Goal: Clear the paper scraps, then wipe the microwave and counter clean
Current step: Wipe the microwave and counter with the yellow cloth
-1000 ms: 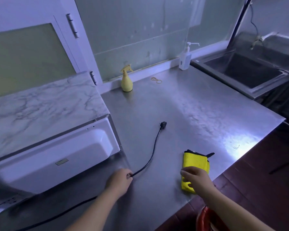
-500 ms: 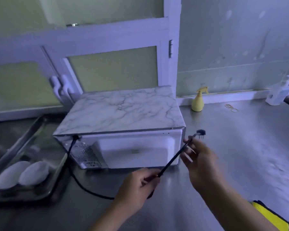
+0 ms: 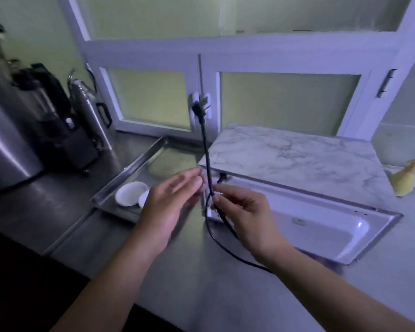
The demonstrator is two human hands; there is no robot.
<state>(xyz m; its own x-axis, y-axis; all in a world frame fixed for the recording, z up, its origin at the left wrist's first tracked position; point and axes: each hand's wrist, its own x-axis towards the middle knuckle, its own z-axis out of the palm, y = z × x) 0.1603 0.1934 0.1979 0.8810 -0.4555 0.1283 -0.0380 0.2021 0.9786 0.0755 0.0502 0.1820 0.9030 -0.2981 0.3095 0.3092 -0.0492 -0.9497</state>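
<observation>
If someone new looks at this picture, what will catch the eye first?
First the black cord, standing up in the middle with its plug on top, pinched by the right hand. The left hand is open beside it. Behind lies the microwave with its marble-patterned top; a tray sits left of it.

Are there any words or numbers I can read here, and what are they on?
None can be read.
Small label on the back of the microwave: too blurred to read.
White mark on the black flask: too small to tell.
The cord, held up by the right hand, shows no print.
</observation>
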